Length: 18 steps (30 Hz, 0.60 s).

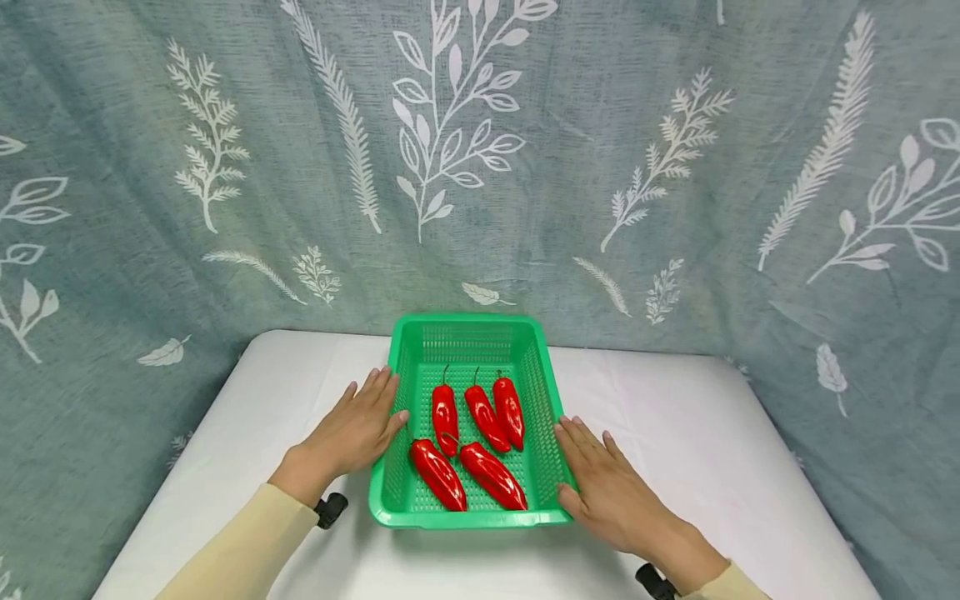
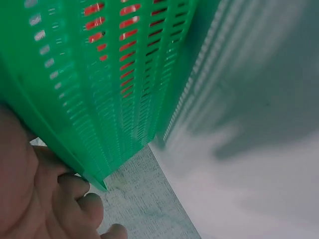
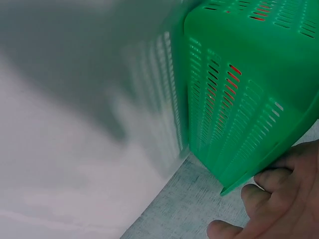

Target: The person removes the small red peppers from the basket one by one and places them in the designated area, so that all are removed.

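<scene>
A green plastic basket point(image 1: 480, 519) with slotted walls stands on the white table. Several glossy red chili peppers point(image 1: 491, 475) lie inside on its floor, some with thin dark stems. My left hand point(image 1: 356, 429) rests on the basket's left rim, thumb on the rim and fingers extended toward the back. On the right rim lies my right hand point(image 1: 603, 483), its fingers stretched forward along the edge. In the left wrist view the basket wall point(image 2: 114, 99) rises beside the fingers; the right wrist view shows the opposite wall point(image 3: 229, 109), with red showing through its slots.
The white table point(image 1: 660, 417) extends on both sides of the basket. A grey-green curtain point(image 1: 525, 275) with white leaf prints hangs close behind the table and along its sides. Each wrist carries a small black device point(image 1: 330, 510).
</scene>
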### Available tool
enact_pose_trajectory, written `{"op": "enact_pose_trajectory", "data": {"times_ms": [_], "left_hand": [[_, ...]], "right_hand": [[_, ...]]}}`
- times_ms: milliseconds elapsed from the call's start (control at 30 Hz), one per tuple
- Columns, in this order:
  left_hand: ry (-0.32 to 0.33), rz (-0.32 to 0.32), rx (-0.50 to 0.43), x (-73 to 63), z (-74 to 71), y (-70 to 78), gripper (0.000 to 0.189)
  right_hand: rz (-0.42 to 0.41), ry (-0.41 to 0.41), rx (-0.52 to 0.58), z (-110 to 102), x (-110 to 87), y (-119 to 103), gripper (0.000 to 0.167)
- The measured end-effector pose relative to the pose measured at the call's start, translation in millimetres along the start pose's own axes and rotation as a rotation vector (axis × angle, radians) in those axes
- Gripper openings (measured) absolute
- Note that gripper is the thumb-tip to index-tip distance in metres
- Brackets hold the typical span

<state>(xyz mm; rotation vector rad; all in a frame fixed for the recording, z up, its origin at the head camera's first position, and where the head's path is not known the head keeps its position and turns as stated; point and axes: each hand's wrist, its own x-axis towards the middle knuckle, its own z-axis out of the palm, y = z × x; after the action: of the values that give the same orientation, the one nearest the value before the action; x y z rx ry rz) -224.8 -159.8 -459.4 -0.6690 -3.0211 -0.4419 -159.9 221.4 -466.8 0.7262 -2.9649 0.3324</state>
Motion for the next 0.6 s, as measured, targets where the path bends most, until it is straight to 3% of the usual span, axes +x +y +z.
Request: {"op": "enact_pose_trajectory", "data": {"times_ms": [200, 367, 600], "left_hand": [[-0.009, -0.030, 0.037, 4.5, 3.9, 2.7, 0.070], [0.015, -0.020, 0.089, 5.7, 5.9, 3.1, 0.070], [0.001, -0.011, 0.078, 9.5, 8.4, 4.5, 0.069]], "right_hand": [[-0.010, 0.011, -0.018, -1.5, -7.1, 2.3, 0.071], [-0.016, 0.007, -0.034, -3.6, -9.1, 3.4, 0.071], [-0.065, 0.039, -0.058, -12.3, 1.1, 6.1, 0.074]]}}
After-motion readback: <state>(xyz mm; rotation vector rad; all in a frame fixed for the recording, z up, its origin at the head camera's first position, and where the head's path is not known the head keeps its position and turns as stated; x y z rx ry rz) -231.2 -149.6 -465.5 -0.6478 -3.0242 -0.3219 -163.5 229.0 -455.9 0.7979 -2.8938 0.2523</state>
